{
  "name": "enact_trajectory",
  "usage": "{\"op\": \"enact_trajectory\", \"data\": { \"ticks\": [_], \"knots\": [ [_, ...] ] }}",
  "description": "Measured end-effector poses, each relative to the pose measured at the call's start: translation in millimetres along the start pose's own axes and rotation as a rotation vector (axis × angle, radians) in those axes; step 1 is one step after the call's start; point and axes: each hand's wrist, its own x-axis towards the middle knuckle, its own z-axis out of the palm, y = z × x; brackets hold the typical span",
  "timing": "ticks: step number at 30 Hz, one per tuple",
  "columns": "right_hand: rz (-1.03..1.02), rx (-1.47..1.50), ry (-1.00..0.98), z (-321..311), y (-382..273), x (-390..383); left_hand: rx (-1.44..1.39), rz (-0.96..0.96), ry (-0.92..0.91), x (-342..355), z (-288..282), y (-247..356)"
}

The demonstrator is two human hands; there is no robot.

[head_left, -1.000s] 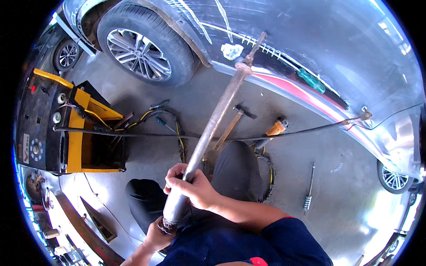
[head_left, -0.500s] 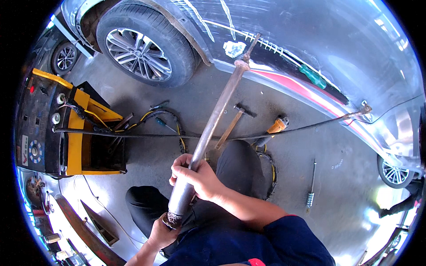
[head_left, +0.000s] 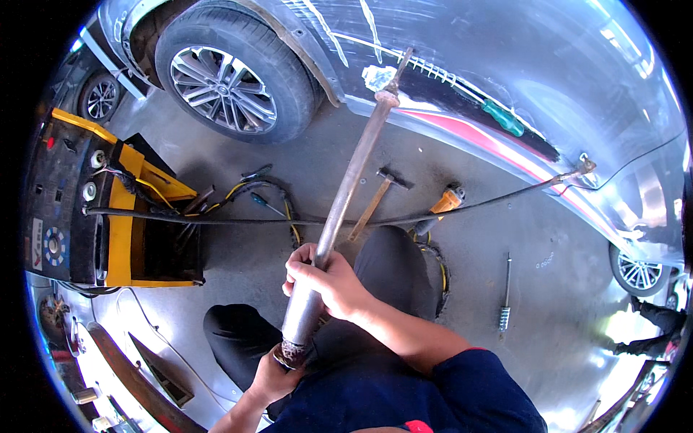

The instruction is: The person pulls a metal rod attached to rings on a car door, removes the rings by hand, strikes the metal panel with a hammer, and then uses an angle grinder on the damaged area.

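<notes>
A: What differs here from a second ago?

B: The long metal tool (head_left: 350,186) slants from the person's lap up to the grey car panel (head_left: 534,65). Its tip (head_left: 406,58) now lies farther left, closer to the white patch (head_left: 377,76), and crosses the wavy wire (head_left: 435,71); whether it hooks that wire cannot be told. In judgement, the work shifts to another stretch of the wire. Another person's legs (head_left: 657,332) also enter more fully at the right rim.

A: And the hands?

B: The right hand (head_left: 326,283) curls closely around the tool, where slim rod meets thick sleeve (head_left: 302,312). The left hand (head_left: 276,375) wraps the near end, its fingers partly hidden.

A: Which containers appear?

B: One is plain: the black-and-yellow cabinet (head_left: 121,249) at left, its dark compartment (head_left: 162,249) facing right. Slender pieces (head_left: 189,232) show inside, too shadowed to identify. A black cable (head_left: 242,220) runs from the cabinet to a metal fitting (head_left: 585,165) at the panel.
</notes>
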Motion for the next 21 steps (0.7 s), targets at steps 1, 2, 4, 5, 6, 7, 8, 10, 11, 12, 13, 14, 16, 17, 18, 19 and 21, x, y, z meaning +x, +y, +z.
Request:
{"op": "enact_trajectory", "data": {
  "ticks": [1, 2, 4, 5, 6, 7, 8, 10, 11, 12, 13, 14, 16, 17, 18, 19, 21],
  "knots": [
    [-0.018, -0.015, -0.009, 1, -1, 0, 0.015, 0.016, 0.004, 0, -1, 0],
    [-0.022, -0.015, -0.011, 1, -3, -1, 0.018, 0.019, 0.005, 1, -2, 0],
    [0.017, 0.021, 0.029, 0, -6, -2, 0.065, 0.021, -0.015, 3, -5, -1],
    [0.012, 0.028, 0.019, 0, -6, -2, 0.067, 0.025, -0.013, 2, -6, -1],
    [0.011, 0.027, 0.021, -1, -5, -2, 0.051, 0.002, -0.018, 1, -5, 0],
    [0.017, 0.020, 0.018, -2, -5, -2, 0.035, -0.020, -0.022, 1, -4, 0],
    [0.025, 0.013, 0.015, -2, -4, -2, 0.035, -0.020, -0.022, 1, -2, 0],
    [0.042, 0.030, 0.012, -5, 1, -1, 0.039, 0.028, -0.002, -1, -1, -1],
    [0.059, 0.044, 0.010, -7, 3, -1, 0.041, 0.025, 0.004, 1, 0, -2],
    [0.060, 0.050, 0.008, -8, 5, -2, 0.057, 0.013, 0.002, 4, 1, -2],
    [0.033, 0.070, 0.003, -8, 7, -3, 0.073, 0.001, 0.002, 3, 0, -3],
    [0.007, 0.091, -0.001, -8, 10, -4, 0.077, -0.003, 0.006, -1, -3, -3],
    [-0.013, 0.087, -0.019, -5, 7, -5, 0.128, -0.039, 0.020, -8, -5, 6],
    [-0.043, 0.045, -0.035, -2, 3, -2, 0.128, -0.038, 0.037, -15, -7, 13],
    [-0.065, 0.007, -0.050, 4, -2, -2, 0.124, -0.042, 0.040, -24, -9, 16],
    [-0.070, -0.038, -0.032, 13, -19, 0, 0.125, -0.034, 0.078, -30, -12, 15],
    [-0.079, -0.041, -0.035, 14, -68, 19, 0.139, -0.066, 0.127, -48, -20, 38]
  ]
}}
